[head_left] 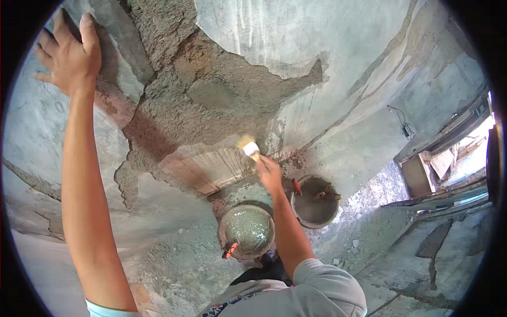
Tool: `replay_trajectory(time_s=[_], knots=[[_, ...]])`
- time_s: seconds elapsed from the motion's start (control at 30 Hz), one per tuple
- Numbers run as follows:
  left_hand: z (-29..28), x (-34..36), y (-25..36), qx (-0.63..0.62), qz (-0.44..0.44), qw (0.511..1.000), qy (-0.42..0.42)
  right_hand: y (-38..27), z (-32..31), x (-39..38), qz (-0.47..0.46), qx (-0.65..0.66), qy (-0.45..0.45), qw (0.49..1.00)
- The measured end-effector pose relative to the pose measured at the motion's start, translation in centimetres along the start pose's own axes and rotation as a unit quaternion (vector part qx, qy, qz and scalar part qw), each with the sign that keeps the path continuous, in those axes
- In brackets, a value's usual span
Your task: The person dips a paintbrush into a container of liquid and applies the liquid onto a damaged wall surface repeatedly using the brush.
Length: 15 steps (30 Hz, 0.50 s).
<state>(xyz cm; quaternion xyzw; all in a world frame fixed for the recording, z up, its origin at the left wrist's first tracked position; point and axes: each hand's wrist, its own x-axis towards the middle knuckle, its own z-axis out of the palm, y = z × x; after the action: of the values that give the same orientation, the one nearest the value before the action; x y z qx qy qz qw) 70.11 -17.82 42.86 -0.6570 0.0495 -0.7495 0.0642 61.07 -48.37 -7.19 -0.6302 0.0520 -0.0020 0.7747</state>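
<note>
My left hand (74, 61) rests with fingers spread on the grey plastered wall at the upper left. My right hand (269, 174) grips a paintbrush (251, 149) with a white ferrule and pale bristles. Its bristles are blurred and lie against or close to the lower edge of a rough bare patch (206, 95), where plaster has come away. Just below my right hand is a round basin (221, 224) with a wet, shiny grey mix in it. A tool with an orange and black handle (230, 250) leans at its rim.
Right of the basin stands a second round bucket (337, 203) holding dull grey contents and some handled tools; a red handle (296, 186) shows at its edge. Crumbs of debris litter the floor (179, 269). A thin cable (405, 129) hangs on the right wall, near a bright opening (470, 153).
</note>
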Motion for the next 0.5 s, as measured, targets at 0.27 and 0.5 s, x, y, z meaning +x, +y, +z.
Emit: replay_trajectory(time_s=[0.27,0.5], knots=[[1.1,-0.1,0.5,-0.011,0.001,1.0,0.01,16.9,-8.0,2.0,0.135,-0.032,0.106,0.985],[0.7,-0.5,-0.4,0.002,0.012,1.0,0.006,16.9,-2.0,-0.1,0.072,-0.238,0.245,0.937]])
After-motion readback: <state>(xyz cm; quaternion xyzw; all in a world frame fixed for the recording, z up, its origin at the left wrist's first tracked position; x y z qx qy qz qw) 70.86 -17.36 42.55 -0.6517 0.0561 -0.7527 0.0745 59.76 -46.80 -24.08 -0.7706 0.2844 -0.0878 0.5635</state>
